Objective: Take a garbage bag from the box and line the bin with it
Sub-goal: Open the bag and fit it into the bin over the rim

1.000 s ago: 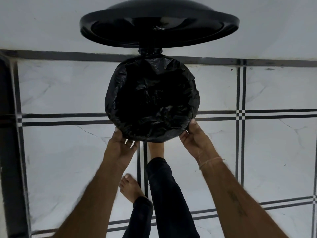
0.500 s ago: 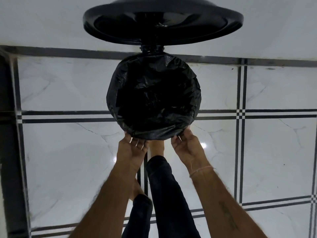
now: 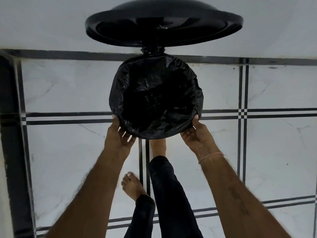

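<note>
A black garbage bag (image 3: 154, 78) is spread over the round mouth of the bin, its crinkled edge folded over the rim all around. The bin's black lid (image 3: 163, 26) stands raised behind it on its hinge. My left hand (image 3: 120, 134) grips the bag's folded edge at the near-left of the rim. My right hand (image 3: 195, 133) grips the edge at the near-right. The bin's body is hidden under the bag. No box is in view.
The bin stands on a white marble floor (image 3: 68, 160) with black inlay lines, close to a white wall (image 3: 42, 23). My right foot (image 3: 157, 146) is at the bin's base, my left foot (image 3: 133, 186) behind it. A dark vertical edge (image 3: 10, 134) runs down the left.
Both hands were close together at the rim's near edge half a second ago; they have slid apart along the rim. My left foot has come back into view.
</note>
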Action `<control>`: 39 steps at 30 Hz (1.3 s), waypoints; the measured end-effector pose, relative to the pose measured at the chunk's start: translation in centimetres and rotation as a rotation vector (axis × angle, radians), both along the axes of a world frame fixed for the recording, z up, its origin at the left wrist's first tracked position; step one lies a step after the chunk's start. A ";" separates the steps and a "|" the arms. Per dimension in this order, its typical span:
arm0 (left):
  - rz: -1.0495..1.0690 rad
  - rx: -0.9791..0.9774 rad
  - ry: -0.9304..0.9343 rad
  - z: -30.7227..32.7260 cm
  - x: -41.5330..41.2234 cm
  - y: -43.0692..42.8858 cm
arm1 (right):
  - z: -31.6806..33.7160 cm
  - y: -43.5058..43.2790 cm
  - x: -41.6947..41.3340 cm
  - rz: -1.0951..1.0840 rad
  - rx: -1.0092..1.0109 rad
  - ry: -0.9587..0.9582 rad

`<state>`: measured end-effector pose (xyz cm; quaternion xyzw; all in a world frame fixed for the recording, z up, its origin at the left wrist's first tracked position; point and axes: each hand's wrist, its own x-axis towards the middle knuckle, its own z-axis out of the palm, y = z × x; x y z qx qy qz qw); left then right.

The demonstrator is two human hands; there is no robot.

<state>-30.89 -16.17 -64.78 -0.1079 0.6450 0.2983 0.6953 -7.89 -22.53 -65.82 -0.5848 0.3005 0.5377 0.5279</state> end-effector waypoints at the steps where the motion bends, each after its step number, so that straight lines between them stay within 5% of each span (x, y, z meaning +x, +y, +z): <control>1: -0.021 -0.003 0.010 0.1 -0.1 0.5 | -0.1 0.2 0.1 0.013 -0.032 -0.015; 9: -0.116 0.069 0.177 0.0 -1.3 2.2 | 0.5 0.1 -0.5 0.144 -0.069 -0.350; 15: -0.185 0.007 0.146 0.1 -1.8 4.5 | 1.2 2.1 1.3 0.197 -0.195 -0.235; 19: -0.170 0.020 0.239 -0.8 -2.0 4.8 | 0.7 3.4 1.6 0.140 -0.238 -0.386; 24: -0.226 0.140 0.485 -0.7 -1.3 5.5 | 0.7 3.7 1.9 0.323 -0.163 -0.611; 31: -0.220 0.221 0.509 -0.8 -0.7 6.0 | 0.2 5.0 3.3 0.404 -0.200 -0.631; 35: -0.240 0.209 0.510 -0.8 -1.0 6.8 | -0.2 4.7 3.5 0.342 -0.207 -0.790; 39: -0.348 0.329 0.542 -0.1 -1.0 7.9 | 0.0 5.5 3.9 0.568 -0.101 -0.958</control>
